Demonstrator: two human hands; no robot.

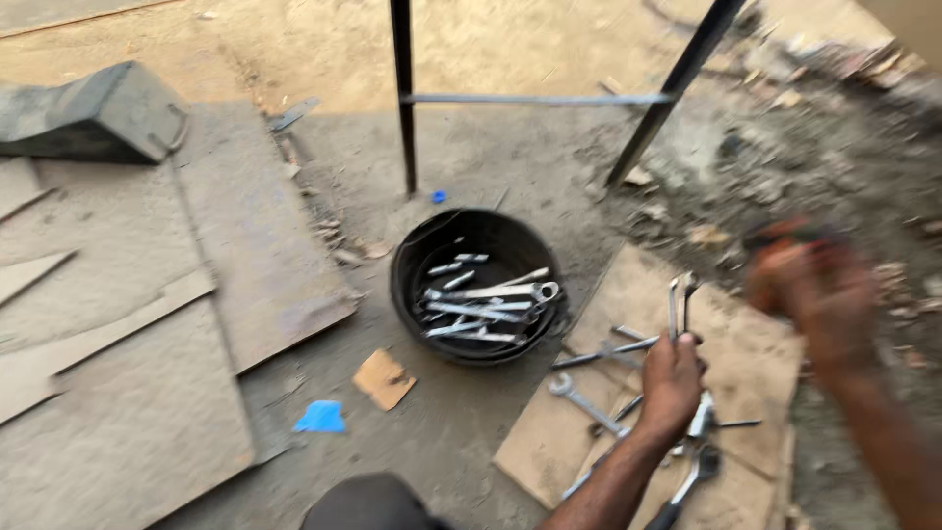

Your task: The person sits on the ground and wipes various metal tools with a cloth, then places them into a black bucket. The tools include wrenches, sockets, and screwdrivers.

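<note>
**Left hand grips wrenches beside the black tub**

We use the black tub (478, 285) as our landmark. It sits on the dirt floor and holds a heap of silver spanners (488, 304) lying across each other.

Right of the tub, on a flat cardboard sheet (756, 363), we see the left hand (672, 383). Its fingers are clenched around two thin wrenches (679, 304) that stick upward out of the fist, open ends at the top. The wrenches stand near upright, just right of the tub's rim.

Further right of the tub and slightly higher in frame, the right hand (812, 290) is heavily blurred. We see something dark and reddish at its top, but we cannot tell what it is or whether the fingers are clenched or released.

Loose tools (589, 402) lie on the cardboard around the left hand: a ring spanner below right of the tub, more long tools under the wrist, pliers-like handles nearer the bottom edge.

Left of the tub: worn board panels (245, 255). Below left of it: a small brown cardboard scrap (384, 379) and a blue scrap (320, 417). Behind the tub: dark metal legs (403, 98) joined by a crossbar.
</note>
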